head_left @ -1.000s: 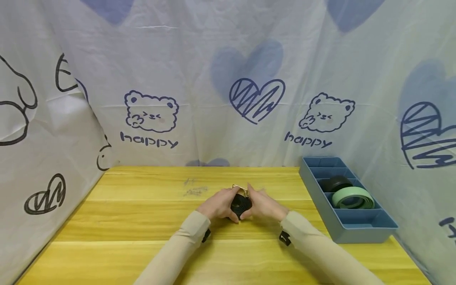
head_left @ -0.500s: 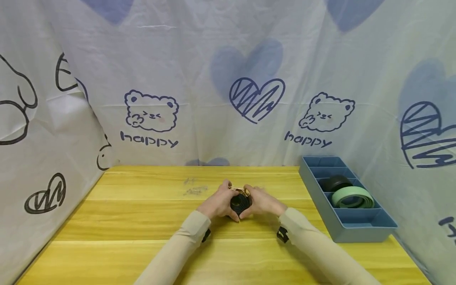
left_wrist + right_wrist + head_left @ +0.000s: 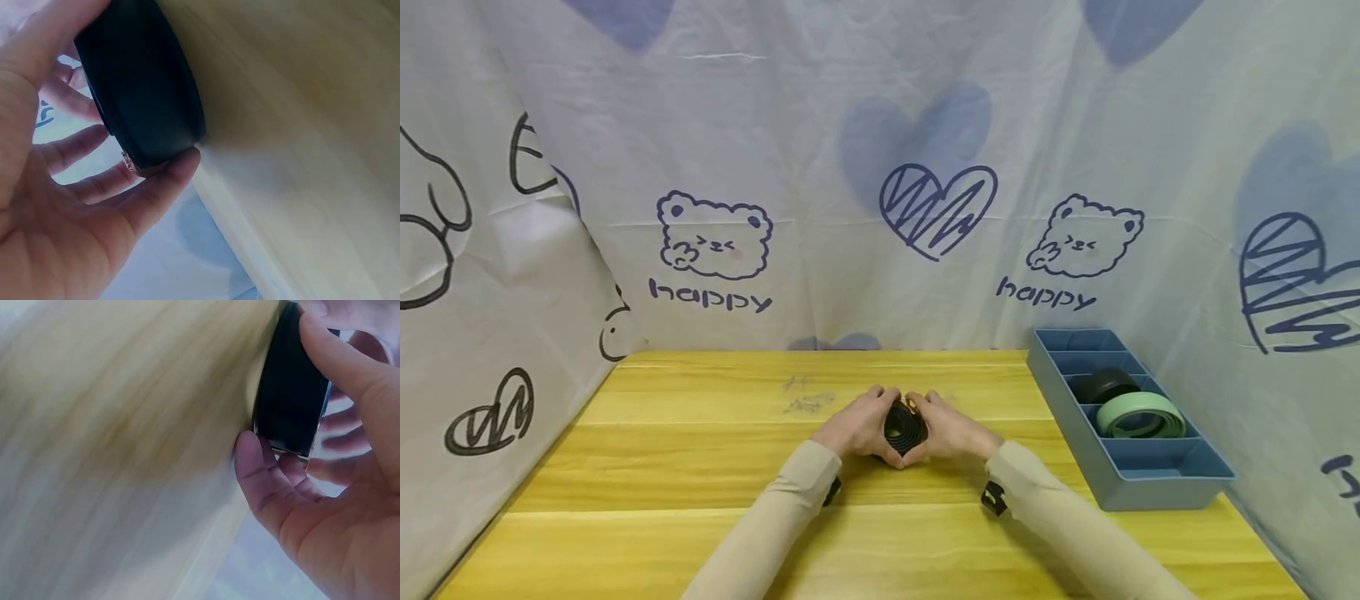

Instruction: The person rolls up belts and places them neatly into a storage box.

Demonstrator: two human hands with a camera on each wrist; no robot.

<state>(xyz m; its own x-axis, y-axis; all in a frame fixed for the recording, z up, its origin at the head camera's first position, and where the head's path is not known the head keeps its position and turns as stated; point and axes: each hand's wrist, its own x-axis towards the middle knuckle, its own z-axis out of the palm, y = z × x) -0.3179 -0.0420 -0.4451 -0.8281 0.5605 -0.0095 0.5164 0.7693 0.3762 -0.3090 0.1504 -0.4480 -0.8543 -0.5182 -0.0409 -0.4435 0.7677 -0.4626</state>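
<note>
A black belt (image 3: 906,429), rolled into a coil, stands on its edge on the wooden table between the two hands. Its gold buckle (image 3: 912,405) peeks out at the far side, mostly covered by fingers. My left hand (image 3: 863,425) curls round the coil's left side, thumb at the near side and fingers at the far side. On the opposite side my right hand (image 3: 951,429) grips it the same way, and the thumbs meet in front. In the left wrist view the belt (image 3: 144,87) shows its smooth outer band, as does the belt (image 3: 294,387) in the right wrist view.
At the right stands a blue-grey divided box (image 3: 1165,479). A rolled black belt (image 3: 1105,386) and a rolled green belt (image 3: 1142,415) lie in separate compartments of it. Behind the wooden table (image 3: 700,475) hangs a printed white cloth (image 3: 827,275).
The fingers of both hands have shifted over the gold buckle at the far side, which now shows less. The coil stays in about the same place.
</note>
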